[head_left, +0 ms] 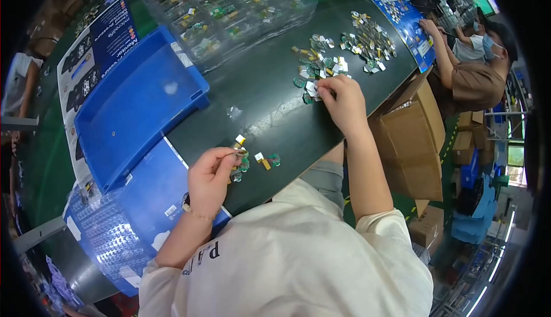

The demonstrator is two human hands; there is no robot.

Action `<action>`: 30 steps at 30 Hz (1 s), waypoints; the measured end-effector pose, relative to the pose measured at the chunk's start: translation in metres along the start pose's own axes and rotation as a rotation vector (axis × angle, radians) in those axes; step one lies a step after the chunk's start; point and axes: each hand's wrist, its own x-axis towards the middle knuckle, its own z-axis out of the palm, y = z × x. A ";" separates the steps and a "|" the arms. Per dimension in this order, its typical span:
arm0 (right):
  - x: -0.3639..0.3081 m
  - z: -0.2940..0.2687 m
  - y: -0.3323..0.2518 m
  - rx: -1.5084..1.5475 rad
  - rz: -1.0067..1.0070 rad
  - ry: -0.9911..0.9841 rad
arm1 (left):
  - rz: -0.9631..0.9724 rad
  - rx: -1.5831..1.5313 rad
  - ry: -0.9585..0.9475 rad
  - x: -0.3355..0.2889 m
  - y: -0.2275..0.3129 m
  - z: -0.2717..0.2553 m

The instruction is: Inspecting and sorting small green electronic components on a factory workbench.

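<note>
My left hand (209,176) is closed, thumb and fingers pinching a small green circuit board (243,154) above the dark table. Around its fingertips lie a few more boards, partly hidden by the hand. Just right of them rests a loose board with a white tab and a gold strip (265,162). My right hand (346,100) reaches farther out, its thumb and fingers pinched at the near edge of a pile of small boards (326,64). A white-tabbed board (311,90) shows at those fingertips. Much of it is covered by the fingers.
A blue plastic bin (135,107) stands left of my hands. Stacked clear trays (229,16) with boards sit at the far side. A second board pile (370,41) lies far right. Cardboard boxes (410,139) stand off the table's right edge. A co-worker (479,82) sits beyond.
</note>
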 end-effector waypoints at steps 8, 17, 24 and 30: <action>0.010 0.004 -0.009 -0.167 -0.201 0.059 | 0.367 0.476 0.080 0.006 0.018 0.005; 0.002 0.020 -0.054 0.294 -0.297 0.161 | 0.487 0.357 0.068 0.009 0.019 -0.001; -0.018 0.043 -0.122 0.430 -0.724 -0.019 | 0.035 -0.323 -0.034 0.000 0.016 0.000; -0.028 0.057 -0.141 0.394 -0.844 -0.054 | 0.029 -0.481 0.187 -0.001 0.000 -0.009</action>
